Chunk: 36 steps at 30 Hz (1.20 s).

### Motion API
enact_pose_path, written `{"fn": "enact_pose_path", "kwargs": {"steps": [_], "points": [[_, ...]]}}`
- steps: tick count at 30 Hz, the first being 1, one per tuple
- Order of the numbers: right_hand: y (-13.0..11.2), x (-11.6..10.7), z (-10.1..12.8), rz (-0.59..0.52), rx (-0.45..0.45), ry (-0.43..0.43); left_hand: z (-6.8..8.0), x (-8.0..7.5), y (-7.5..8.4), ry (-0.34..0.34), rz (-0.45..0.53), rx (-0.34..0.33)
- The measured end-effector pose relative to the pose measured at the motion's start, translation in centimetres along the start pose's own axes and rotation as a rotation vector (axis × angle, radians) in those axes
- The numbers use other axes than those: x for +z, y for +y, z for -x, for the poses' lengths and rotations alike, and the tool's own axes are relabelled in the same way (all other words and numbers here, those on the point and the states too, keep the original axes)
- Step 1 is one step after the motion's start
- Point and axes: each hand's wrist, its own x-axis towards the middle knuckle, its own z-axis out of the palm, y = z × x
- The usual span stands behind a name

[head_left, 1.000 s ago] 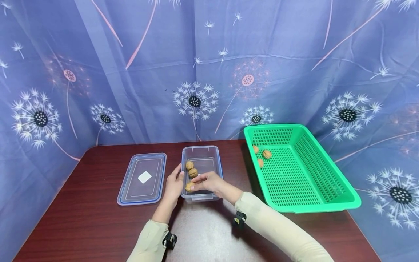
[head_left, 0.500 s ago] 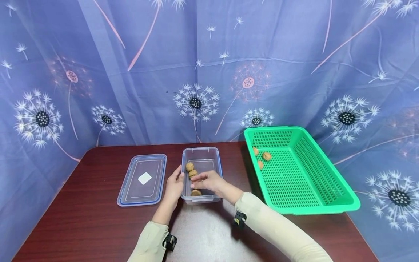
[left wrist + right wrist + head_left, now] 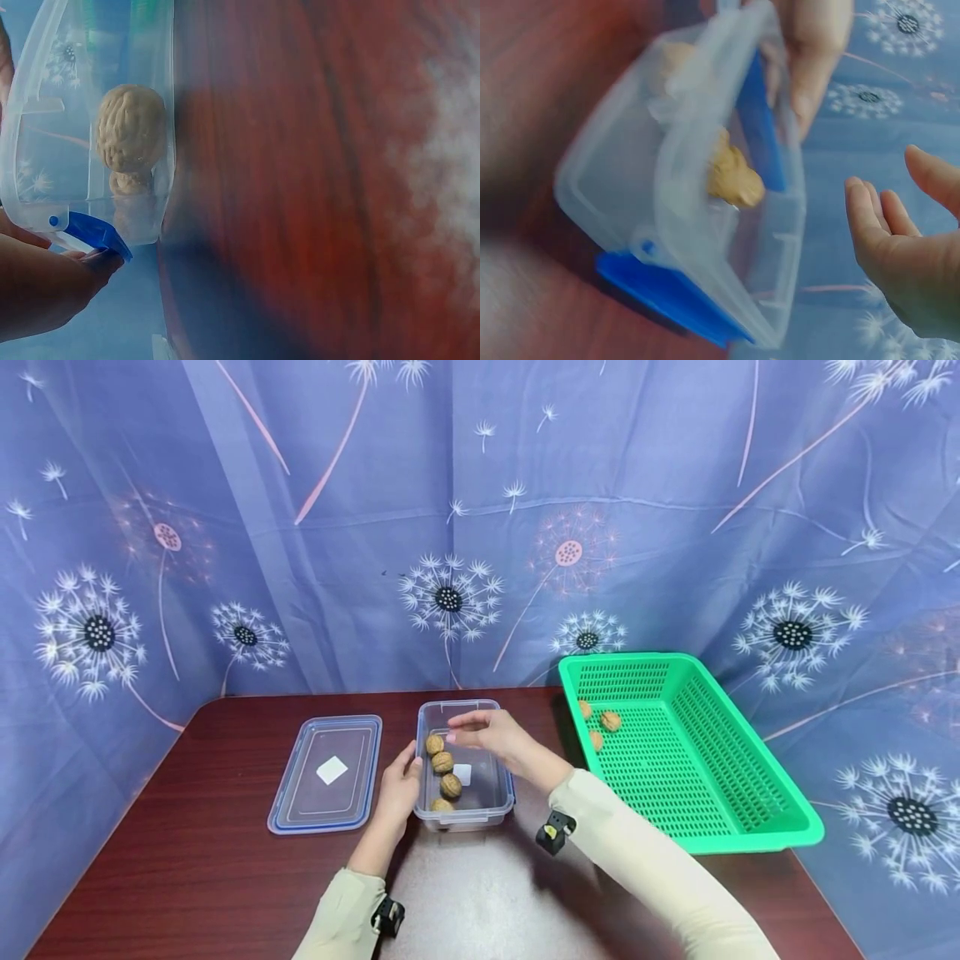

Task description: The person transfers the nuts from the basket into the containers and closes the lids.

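Dandelion-print blue cloth hangs behind your dark wood-grain table (image 3: 187, 860), where your left hand (image 3: 399, 787) presses relaxed fingers against the left wall of the clear, rounded plastic box (image 3: 487, 802) holding four wrinkled walnuts (image 3: 450, 786). Your right hand (image 3: 491, 737) hovers empty and loosely spread above the box's far end. Both wrist views are blurred; the flat lid (image 3: 327, 772) lies left, the perforated green basket (image 3: 720, 810) right.

Light: bright, even, overhead.
Glare: pale sheen on bench (image 3: 480, 893).
Blur: both wrist views soft.
Edges: head view bowed.
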Motion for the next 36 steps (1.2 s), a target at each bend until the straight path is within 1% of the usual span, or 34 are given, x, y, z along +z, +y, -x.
{"fn": "enact_pose_path", "kwargs": {"steps": [4,11,17,22,28,31,36], "points": [[-1.4,-1.2,-0.3,-0.019,-0.001,0.037,0.1,-0.1,0.0,-0.001,0.008,0.000],[-3.6,-3.7,-0.7,-0.074,-0.033,0.058,0.0,-0.1,-0.3,0.003,0.010,0.020],[-4.9,-6.1,-0.9,-0.093,-0.049,0.117,0.0,0.0,-0.3,0.000,0.012,0.019],[-5.8,-8.5,-0.8,-0.083,-0.053,0.167,0.1,0.0,-0.3,-0.002,0.020,0.016],[-6.2,-11.9,-0.7,-0.123,-0.054,0.229,0.0,0.0,-0.3,-0.005,0.021,0.018],[-6.3,-13.4,-0.5,-0.171,-0.052,0.259,0.0,-0.1,-0.3,-0.003,0.022,0.020],[-5.9,-15.7,-0.1,-0.301,-0.078,0.299,-0.1,-0.1,-0.4,-0.001,0.019,0.021]]}}
